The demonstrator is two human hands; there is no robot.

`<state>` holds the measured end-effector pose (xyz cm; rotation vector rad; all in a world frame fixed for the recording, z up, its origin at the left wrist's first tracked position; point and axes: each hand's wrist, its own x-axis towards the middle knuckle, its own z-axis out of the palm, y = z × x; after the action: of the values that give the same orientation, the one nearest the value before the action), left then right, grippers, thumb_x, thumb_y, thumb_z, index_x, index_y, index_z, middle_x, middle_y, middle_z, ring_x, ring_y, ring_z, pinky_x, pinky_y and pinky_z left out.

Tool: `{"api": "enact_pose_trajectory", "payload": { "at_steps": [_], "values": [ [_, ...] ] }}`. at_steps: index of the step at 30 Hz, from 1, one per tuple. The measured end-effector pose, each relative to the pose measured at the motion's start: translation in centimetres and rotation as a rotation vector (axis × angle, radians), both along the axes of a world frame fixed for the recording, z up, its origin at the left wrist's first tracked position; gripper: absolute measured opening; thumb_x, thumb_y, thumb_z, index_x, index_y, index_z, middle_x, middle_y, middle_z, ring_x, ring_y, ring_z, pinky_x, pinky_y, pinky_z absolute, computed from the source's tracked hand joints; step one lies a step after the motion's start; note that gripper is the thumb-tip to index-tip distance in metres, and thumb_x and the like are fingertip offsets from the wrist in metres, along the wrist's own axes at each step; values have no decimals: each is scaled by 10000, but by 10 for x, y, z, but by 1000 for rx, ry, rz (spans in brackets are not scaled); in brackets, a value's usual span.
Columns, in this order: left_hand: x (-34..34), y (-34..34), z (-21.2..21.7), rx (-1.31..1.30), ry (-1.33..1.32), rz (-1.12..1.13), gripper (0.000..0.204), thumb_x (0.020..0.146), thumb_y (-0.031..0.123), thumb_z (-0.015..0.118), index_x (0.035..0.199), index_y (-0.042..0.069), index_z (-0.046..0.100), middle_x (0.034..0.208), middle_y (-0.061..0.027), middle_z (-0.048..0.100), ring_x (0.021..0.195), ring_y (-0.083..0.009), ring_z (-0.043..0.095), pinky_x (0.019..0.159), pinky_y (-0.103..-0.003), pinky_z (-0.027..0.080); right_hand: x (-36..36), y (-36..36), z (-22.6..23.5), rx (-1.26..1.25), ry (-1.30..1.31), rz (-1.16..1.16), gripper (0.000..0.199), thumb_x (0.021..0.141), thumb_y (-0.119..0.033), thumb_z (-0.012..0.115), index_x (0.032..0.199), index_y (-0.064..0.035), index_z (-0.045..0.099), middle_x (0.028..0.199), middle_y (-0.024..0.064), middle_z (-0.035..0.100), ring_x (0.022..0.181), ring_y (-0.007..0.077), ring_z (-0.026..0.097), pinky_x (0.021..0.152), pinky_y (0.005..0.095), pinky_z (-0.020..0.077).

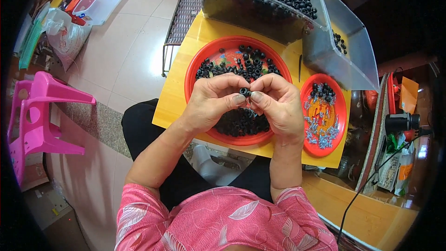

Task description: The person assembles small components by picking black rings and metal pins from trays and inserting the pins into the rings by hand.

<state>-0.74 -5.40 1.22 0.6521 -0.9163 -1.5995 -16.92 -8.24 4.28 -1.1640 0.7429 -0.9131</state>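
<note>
My left hand (216, 96) pinches a small black ring-shaped part (244, 92) between thumb and finger. Opposite it, my right hand (281, 104) has thumb and forefinger closed at the same part's right side; whether a second small piece is there I cannot make out. Both hands are held above a large round red tray (189, 72), which bears loose black parts (253, 62) at the far side and a denser pile (241, 123) at the near side. To the right, a smaller red tray (343, 121) carries shiny small pieces (327, 139) and several black parts (324, 90).
A clear bin (260, 16) full of black parts stands at the yellow table's (167, 111) far edge. Beside it is another clear bin (344, 62) with a few parts. A dark slim tool (300, 67) lies between bin and trays. A pink stool (39, 121) stands left.
</note>
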Motion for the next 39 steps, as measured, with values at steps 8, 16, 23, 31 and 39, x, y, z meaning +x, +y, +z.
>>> {"api": "enact_pose_trajectory", "payload": {
  "at_steps": [8,16,23,31,39],
  "values": [
    [-1,-3,-1,-625,-564,366,255,671,-54,639,909,30,596,804,-71,536,725,-160,513,623,-270,418,-1,-2,1,131,-44,95,178,788,-113,636,901,-6,548,772,21,563,624,60,519,520,174,411],
    [-4,-3,7,-773,-635,448,292,617,-73,644,889,20,592,768,-79,534,703,-221,515,632,-300,417,-2,-6,-13,167,-356,330,261,806,-173,620,970,3,521,795,44,566,638,80,516,549,199,420],
    [-3,-6,10,-857,-752,530,297,620,-92,625,896,9,582,779,-89,535,682,-221,515,605,-309,410,-1,-7,-18,273,-395,284,203,810,-135,610,949,-2,543,786,46,577,617,90,539,531,207,427],
    [-5,-7,-1,-723,-684,454,274,623,-96,625,875,-6,567,801,-113,553,723,-238,548,627,-305,440,-1,-6,-6,86,-147,12,84,774,-50,632,820,-18,569,667,23,577,549,71,526,486,180,408],
    [-5,-10,1,-839,-703,490,271,612,-87,636,861,-10,563,794,-118,559,724,-245,557,644,-323,444,-4,-8,-6,264,-273,112,99,791,-71,614,831,-3,555,683,44,568,536,87,517,467,188,395]
  ]
}}
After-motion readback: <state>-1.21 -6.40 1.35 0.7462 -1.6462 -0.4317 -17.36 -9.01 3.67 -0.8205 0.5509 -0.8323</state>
